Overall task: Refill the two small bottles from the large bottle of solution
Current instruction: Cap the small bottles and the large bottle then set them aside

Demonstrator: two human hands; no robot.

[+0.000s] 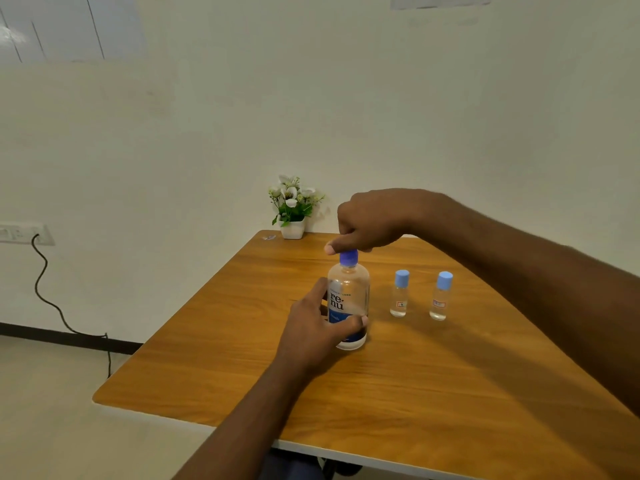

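The large clear bottle of solution with a blue label stands upright on the wooden table. My left hand wraps around its lower body. Its blue cap is pinched from above by my right hand. To the right stand two small clear bottles, each with a light blue cap on: the nearer-left small bottle and the right small bottle. Both are upright, apart from each other and from the large bottle, with a little clear liquid at the bottom.
A small white pot of white flowers sits at the table's far edge against the wall, with a small scrap beside it. A black cable hangs from a wall socket on the left.
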